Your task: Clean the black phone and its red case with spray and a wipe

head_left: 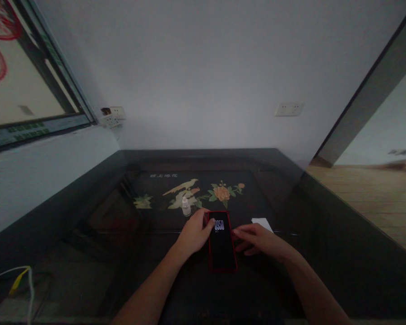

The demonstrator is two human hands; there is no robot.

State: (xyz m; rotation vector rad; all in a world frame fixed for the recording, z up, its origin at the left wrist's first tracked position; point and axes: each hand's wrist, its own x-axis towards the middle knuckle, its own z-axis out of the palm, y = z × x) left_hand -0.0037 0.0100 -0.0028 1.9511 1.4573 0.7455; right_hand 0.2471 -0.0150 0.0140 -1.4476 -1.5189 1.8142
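A phone in a red case (222,243) lies flat on the dark glass-topped table (325,234), its screen showing white digits. My left hand (195,234) rests against the phone's upper left edge, fingers curled round that edge and thumb near the screen. My right hand (257,240) lies at the phone's right edge, fingers bent and touching its side. A small clear bottle (186,206) stands just beyond my left hand.
A white card or paper (263,223) lies behind my right hand. Painted bird and flowers (203,192) decorate the table. A white and yellow cable (20,277) runs at the near left. Wall sockets (288,109) sit on the back wall.
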